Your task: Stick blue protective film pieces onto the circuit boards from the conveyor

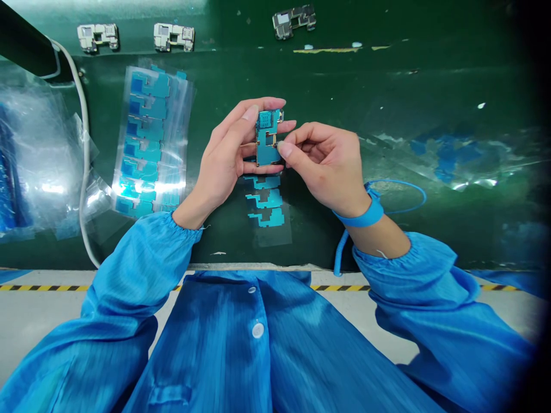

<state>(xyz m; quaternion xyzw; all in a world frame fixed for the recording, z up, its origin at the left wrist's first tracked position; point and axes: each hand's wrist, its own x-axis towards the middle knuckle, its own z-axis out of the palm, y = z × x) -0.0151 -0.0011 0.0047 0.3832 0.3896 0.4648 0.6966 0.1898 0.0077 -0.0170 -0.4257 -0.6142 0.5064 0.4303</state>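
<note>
Head view, looking down on a green anti-static mat covering the table (413, 80): the two hands are close together at the middle of the mat, with a small circuit board (267, 137) held upright between them, clear of the surface. The left hand (227, 150) is curled around the board's left side, its thumb lying along the edge and its fingers passing behind the board, their tips showing on the far side. The right hand (325, 166) comes in from the other side, its thumb and forefinger pinched together at the board's right edge, with the other fingers loosely curled; anything thin between the fingertips is too small to tell. The board carries teal film over much of its face and has a stepped outline. Just below the hands, a clear backing strip (267, 209) holds three teal film pieces of similar shape. To the left lies a clear sheet (150, 140) with a column of teal pieces, and beyond it a crumpled plastic bag (38, 166) beside a white cable (85, 149). Three metal shield frames (174, 36) sit along the far side. A blue wrist strap (359, 212) circles the right wrist, with its coiled cord (340, 252) hanging down past the table edge, and blue smock sleeves (138, 269) cover both forearms.
</note>
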